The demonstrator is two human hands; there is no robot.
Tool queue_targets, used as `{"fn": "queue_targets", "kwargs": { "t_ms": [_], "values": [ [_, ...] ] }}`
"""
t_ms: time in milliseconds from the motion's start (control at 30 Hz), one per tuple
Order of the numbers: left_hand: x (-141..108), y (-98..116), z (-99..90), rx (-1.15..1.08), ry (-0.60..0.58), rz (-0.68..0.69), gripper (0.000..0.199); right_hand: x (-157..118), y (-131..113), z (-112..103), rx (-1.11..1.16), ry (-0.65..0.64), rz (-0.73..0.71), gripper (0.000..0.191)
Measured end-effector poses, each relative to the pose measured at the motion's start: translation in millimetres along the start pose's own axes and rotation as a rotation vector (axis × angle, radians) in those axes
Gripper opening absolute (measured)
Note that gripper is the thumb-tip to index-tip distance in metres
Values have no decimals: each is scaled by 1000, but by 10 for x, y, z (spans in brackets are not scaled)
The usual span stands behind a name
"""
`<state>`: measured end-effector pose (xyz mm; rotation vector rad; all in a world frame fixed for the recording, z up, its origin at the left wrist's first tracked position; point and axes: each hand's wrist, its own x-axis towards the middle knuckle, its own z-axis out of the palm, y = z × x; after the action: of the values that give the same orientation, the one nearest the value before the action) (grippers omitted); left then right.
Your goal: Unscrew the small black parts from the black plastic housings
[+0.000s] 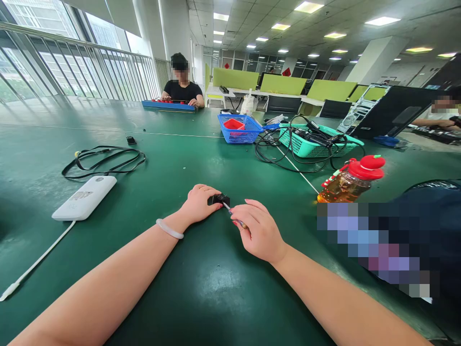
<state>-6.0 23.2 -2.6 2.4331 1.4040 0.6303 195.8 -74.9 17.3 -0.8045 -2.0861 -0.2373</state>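
Observation:
On the green table, a small black block-shaped part [220,198] rests under the fingers of my left hand [199,203]. The thumb and fingers grip it from its left side. Between the fingers of my right hand [260,229] is a thin screwdriver [236,216], slanting up and to the left. Its tip meets the near side of the black part, or comes very close to it. The exact contact point is too small to make out. A pale bangle [169,229] circles my left wrist.
A white power bank [85,198] with a cable lies left, near a coiled black cable [104,161]. Ahead stand a blue basket [239,137] and a teal basket [306,150] with tangled cords. A red-lidded bottle [347,185] is right. A person [183,91] sits across the table.

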Motion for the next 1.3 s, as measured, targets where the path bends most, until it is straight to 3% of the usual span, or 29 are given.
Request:
{"fn": "queue_targets", "kwargs": {
  "t_ms": [900, 1200, 1300],
  "values": [
    [-12, 32, -11, 46, -15, -18, 37, -6, 6, 18, 29, 7, -55, 34],
    [-11, 14, 9, 34, 3, 0, 37, -12, 36, 18, 46, 12, -10, 31],
    [-12, 13, 8, 30, 3, 5, 37, -25, 63, 18, 121, 52, 69, 28]
  ]
}}
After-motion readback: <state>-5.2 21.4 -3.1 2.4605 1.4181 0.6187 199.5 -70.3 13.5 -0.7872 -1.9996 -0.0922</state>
